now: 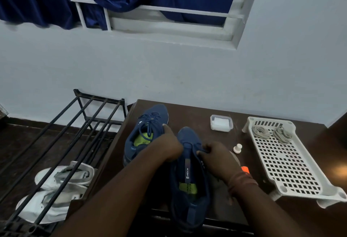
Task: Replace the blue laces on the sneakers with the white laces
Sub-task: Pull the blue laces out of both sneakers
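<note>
Your left hand [170,145] and right hand [218,157] both grip the near blue sneaker [189,178] on the table [197,113].

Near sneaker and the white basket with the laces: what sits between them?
In the head view, a small white knob-like piece and an orange object lie on the table between sneaker and basket.

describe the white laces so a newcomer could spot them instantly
Find the dark wooden table against the wall, then the white perforated tray at its right end. The white laces lie as two pale coiled bundles at the tray's far end, the only soft, loose things in it.
</note>
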`<state>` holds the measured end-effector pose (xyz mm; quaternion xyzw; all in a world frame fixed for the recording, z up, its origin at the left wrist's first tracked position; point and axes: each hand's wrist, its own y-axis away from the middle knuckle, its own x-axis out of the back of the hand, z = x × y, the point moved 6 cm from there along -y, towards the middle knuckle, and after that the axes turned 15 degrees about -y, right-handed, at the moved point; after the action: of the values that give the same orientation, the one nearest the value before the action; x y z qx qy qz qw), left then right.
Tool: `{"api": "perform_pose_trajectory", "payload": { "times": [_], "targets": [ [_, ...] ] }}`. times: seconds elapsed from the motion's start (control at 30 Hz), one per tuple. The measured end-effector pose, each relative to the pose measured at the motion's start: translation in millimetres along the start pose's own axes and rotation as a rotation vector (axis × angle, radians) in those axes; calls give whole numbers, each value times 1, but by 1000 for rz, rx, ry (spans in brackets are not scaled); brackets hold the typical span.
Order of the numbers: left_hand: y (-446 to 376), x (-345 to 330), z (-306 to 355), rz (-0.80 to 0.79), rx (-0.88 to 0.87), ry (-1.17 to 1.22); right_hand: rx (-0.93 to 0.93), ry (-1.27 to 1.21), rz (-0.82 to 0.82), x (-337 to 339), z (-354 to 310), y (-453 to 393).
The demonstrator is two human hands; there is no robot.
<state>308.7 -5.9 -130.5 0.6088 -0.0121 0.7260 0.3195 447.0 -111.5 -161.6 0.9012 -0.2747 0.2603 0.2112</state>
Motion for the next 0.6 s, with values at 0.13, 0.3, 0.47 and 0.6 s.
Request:
{"api": "perform_pose_trajectory", "payload": {
  "times": [0.13, 0.3, 0.47, 0.6],
  "targets": [
    [-8, -6, 1, -56, -72, -95, 78, 81, 85, 0, -6, -6],
    [-17, -11, -1, -3, -123, -201, 174, -19, 107, 1, -10, -13],
    [-11, -6, 1, 20, -119, -250, 134, -582, 85, 29, -41, -6],
    [-8, -5, 3, 30, -109, -234, 84, -1070, 111, 44, -51, 2]
  ]
}}
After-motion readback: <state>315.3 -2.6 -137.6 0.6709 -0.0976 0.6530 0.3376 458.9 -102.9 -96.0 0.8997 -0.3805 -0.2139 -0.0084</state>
